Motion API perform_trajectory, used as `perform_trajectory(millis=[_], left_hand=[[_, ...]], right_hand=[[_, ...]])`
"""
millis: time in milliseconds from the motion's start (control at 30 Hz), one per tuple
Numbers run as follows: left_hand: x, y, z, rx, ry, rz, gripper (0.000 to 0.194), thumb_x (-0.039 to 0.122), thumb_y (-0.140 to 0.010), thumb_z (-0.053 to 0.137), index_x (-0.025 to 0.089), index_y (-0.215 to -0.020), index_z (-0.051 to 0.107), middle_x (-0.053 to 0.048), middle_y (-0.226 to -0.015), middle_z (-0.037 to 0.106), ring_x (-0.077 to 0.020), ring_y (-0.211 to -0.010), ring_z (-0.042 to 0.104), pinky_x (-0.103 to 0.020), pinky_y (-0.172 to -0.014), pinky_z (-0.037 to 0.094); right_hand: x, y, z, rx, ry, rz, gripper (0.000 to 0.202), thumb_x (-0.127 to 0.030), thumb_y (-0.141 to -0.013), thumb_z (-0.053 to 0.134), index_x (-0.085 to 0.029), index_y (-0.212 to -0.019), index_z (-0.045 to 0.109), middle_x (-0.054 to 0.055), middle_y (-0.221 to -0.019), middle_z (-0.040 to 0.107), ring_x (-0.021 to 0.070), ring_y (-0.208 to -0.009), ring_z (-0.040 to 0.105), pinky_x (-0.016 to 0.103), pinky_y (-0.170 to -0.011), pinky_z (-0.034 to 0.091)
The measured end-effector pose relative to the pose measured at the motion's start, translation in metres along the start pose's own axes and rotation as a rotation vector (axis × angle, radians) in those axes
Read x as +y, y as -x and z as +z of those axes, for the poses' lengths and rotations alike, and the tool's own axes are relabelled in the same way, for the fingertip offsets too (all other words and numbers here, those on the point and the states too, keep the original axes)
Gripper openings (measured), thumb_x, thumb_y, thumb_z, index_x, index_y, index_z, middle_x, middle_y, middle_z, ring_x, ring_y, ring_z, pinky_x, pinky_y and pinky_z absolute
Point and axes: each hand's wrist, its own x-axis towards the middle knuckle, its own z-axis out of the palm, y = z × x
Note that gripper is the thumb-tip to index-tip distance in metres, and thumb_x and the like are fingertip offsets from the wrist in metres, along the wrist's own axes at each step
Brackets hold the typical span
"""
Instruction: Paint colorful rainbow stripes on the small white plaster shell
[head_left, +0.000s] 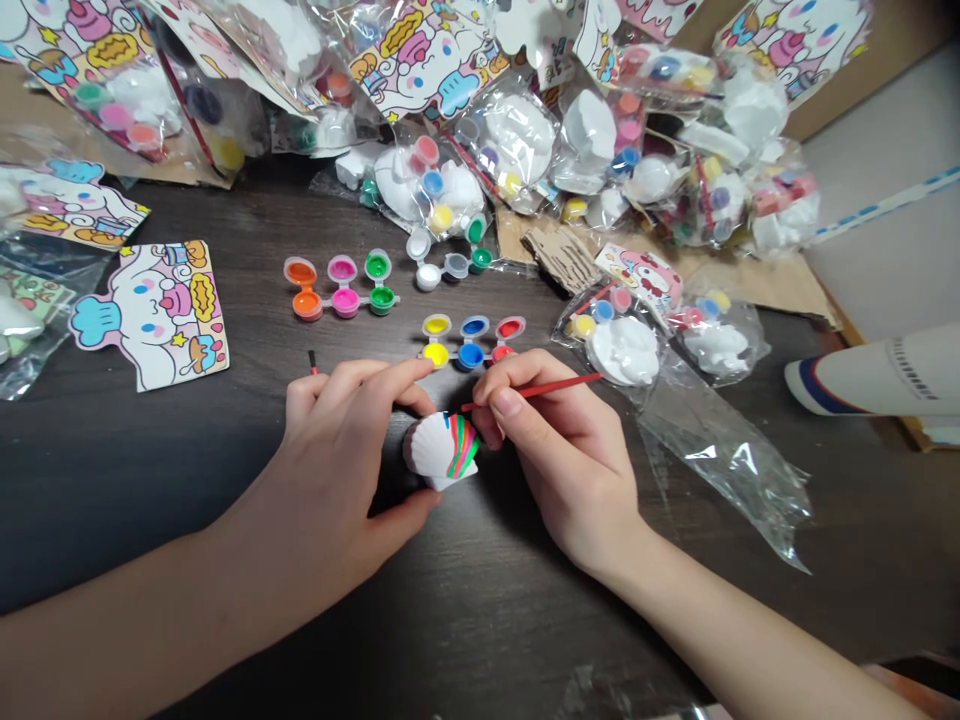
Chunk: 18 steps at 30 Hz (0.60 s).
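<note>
A white scallop shell figurine [431,447] stands on the dark table, with green, orange and pink stripes and a spot of blue on its right part. My left hand [341,440] steadies it, thumb at its lower edge and fingers at its top. In a pinch, my right hand [566,450] holds a thin red paintbrush [559,386], its tip close to the shell's upper edge. Just behind the shell are open paint pots in yellow, blue and red [471,355]. A second brush [313,361] shows its dark bristles beyond my left hand, which hides the rest.
Farther left lie open orange, pink and green pots [345,302], with white and grey pots [430,276] beside them. Bagged plaster kits [517,140] pile up at the back. A cartoon card [169,315], clear plastic wrap [724,460] and a paper cup [862,372] flank the workspace.
</note>
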Motion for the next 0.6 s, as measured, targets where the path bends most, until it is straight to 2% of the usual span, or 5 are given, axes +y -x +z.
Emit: perform_trajectory(millis=[600], left_hand=[[0.0006,0.0002,-0.0005,-0.020,0.015,-0.011,0.058,0.018,-0.077,0.061,0.026,-0.127,0.033,-0.001,-0.107,0.061,-0.0245,-0.108,0.053,-0.041,-0.089,0.036]], right_hand=[[-0.0013,-0.0005,0.0021,-0.013,0.076,-0.042,0.013,-0.022,-0.089,0.052,-0.018,-0.077,0.053,-0.003,-0.068,0.048,0.0086,-0.060,0.043,0.022,-0.056,0.036]])
